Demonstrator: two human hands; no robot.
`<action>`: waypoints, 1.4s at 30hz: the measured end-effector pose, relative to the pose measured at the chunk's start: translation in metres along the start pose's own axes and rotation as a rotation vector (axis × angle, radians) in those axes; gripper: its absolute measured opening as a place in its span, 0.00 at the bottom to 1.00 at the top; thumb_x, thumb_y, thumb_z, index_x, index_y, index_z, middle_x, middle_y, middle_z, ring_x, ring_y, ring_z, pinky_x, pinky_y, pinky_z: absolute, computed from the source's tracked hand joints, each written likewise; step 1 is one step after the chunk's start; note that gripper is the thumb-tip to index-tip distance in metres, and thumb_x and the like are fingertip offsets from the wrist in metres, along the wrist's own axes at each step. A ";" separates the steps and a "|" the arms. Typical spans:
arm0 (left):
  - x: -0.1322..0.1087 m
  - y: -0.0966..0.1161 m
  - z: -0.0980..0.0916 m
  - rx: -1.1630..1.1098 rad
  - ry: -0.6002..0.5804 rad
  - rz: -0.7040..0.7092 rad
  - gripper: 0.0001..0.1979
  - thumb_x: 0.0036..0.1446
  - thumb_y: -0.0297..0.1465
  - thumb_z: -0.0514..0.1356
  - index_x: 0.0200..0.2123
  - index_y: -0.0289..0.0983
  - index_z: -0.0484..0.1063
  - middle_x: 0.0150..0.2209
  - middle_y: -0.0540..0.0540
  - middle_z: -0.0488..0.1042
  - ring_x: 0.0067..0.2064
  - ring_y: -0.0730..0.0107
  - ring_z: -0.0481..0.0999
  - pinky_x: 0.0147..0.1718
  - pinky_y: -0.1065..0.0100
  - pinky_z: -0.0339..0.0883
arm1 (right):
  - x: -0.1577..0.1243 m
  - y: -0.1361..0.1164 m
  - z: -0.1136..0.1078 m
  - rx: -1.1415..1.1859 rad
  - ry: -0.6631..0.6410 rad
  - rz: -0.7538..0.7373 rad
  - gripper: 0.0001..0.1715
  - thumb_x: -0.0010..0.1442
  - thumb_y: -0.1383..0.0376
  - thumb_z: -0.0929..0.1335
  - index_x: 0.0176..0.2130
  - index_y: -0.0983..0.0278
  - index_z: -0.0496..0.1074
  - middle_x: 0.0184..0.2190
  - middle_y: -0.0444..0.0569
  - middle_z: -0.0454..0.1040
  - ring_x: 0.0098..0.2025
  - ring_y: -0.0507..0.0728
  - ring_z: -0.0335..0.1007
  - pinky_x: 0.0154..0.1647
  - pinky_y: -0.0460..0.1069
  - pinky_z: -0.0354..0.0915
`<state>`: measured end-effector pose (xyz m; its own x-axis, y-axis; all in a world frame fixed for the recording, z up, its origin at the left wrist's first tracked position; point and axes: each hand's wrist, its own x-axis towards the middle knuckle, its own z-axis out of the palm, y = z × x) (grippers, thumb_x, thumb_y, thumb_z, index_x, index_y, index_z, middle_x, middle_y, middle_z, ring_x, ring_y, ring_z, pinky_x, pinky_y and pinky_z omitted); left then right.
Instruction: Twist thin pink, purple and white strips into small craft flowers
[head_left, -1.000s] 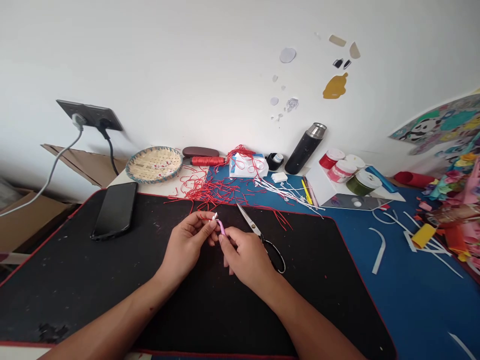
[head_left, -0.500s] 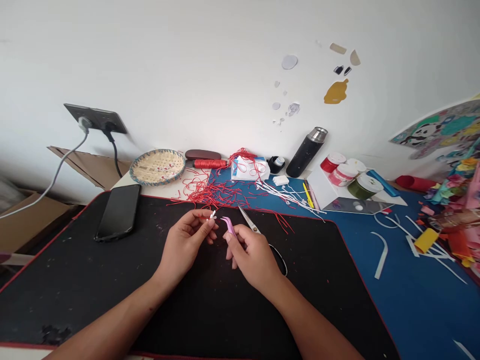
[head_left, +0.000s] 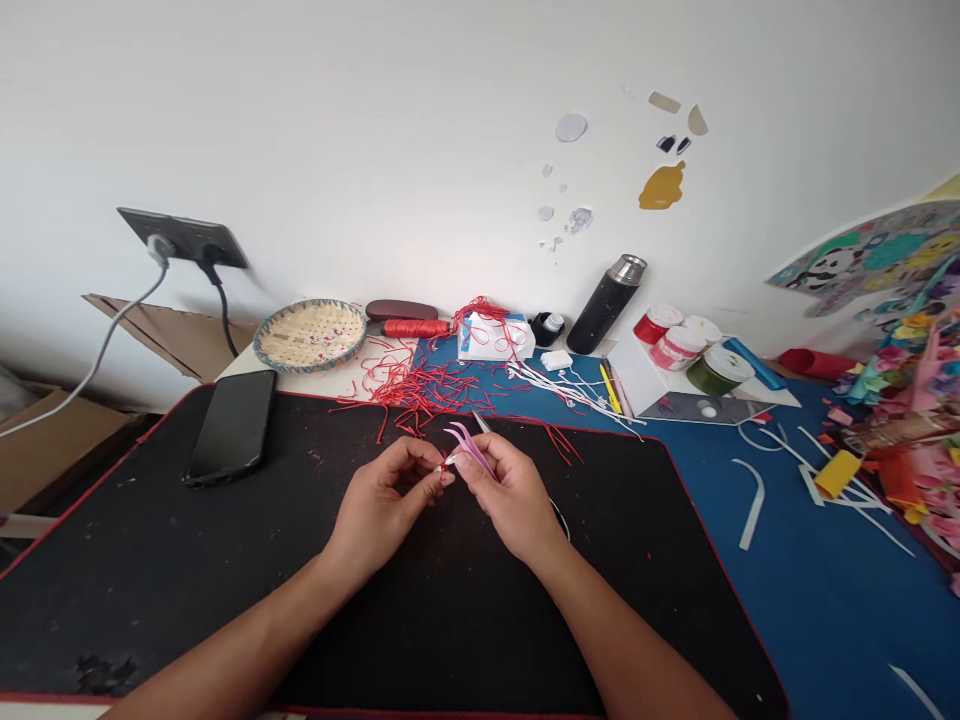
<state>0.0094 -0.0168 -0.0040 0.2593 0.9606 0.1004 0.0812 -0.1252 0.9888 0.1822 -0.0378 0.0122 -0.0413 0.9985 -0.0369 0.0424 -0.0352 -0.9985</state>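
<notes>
The left hand (head_left: 382, 500) has its grip closed to a pinch, thumb against bent fingers, on a small white piece (head_left: 448, 462) held above the black mat, midway between the two hands; a bit of red thread (head_left: 442, 466) crosses it, whether knotted or loose too small to tell. The right hand (head_left: 517, 500) is closed around purple tweezers (head_left: 478, 452), its thumb and fingertip right at the white piece's other end; the curved, slender tips of the tweezers stand slightly parted, pointing up and left, with nothing visible between them. Along the back, left to right, come a flat glossy phone (head_left: 231, 428), a shallow round basket (head_left: 294, 330) of woven strips with a blue-bound rim, a spool of shiny red thread (head_left: 416, 328), a tangle of limp red clippings (head_left: 435, 390), thin white cords (head_left: 559, 388), a leaning dark flask (head_left: 606, 308) with a metal cap, and round lidded tubs (head_left: 677, 347). The scissors (head_left: 481, 423) lie partly hidden behind the right hand, blade tip just beyond the tweezers and near the clippings. The mat (head_left: 660, 610) has a red stitched edge; a broad plain stretch of it lies left of the left forearm, another between the forearms, and a narrower one to the right, before the blue counter (head_left: 817, 590) with its curled paper strip (head_left: 754, 505).
</notes>
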 end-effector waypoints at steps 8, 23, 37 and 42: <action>0.002 0.002 0.000 -0.183 -0.105 -0.049 0.13 0.60 0.40 0.69 0.41 0.40 0.73 0.34 0.50 0.77 0.31 0.67 0.77 0.29 0.68 0.71 | 0.002 0.006 -0.008 -0.013 0.003 0.021 0.18 0.66 0.51 0.70 0.35 0.63 0.73 0.21 0.38 0.60 0.22 0.49 0.48 0.22 0.45 0.48; 0.011 0.004 -0.010 -0.498 -0.404 -0.458 0.18 0.53 0.42 0.74 0.34 0.35 0.76 0.26 0.47 0.80 0.24 0.74 0.74 0.21 0.75 0.62 | 0.002 0.000 -0.011 -0.070 -0.100 -0.008 0.14 0.65 0.54 0.72 0.38 0.63 0.79 0.30 0.44 0.74 0.31 0.52 0.65 0.32 0.46 0.61; 0.016 0.003 -0.010 -0.398 -0.268 -0.371 0.18 0.52 0.42 0.74 0.35 0.34 0.77 0.32 0.43 0.84 0.29 0.69 0.79 0.26 0.71 0.67 | 0.004 0.005 -0.012 -0.073 0.004 0.038 0.22 0.65 0.48 0.70 0.45 0.63 0.79 0.25 0.44 0.70 0.26 0.53 0.64 0.26 0.46 0.58; 0.015 0.004 -0.011 -0.439 -0.213 -0.394 0.20 0.52 0.42 0.74 0.38 0.35 0.74 0.35 0.42 0.85 0.31 0.66 0.82 0.29 0.70 0.70 | 0.005 0.008 -0.011 -0.097 0.031 0.021 0.24 0.65 0.46 0.69 0.45 0.63 0.80 0.29 0.47 0.75 0.30 0.55 0.69 0.28 0.47 0.61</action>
<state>0.0032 -0.0001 0.0024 0.4803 0.8374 -0.2609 -0.1811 0.3857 0.9047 0.1937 -0.0323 0.0045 -0.0085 0.9985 -0.0545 0.1397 -0.0528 -0.9888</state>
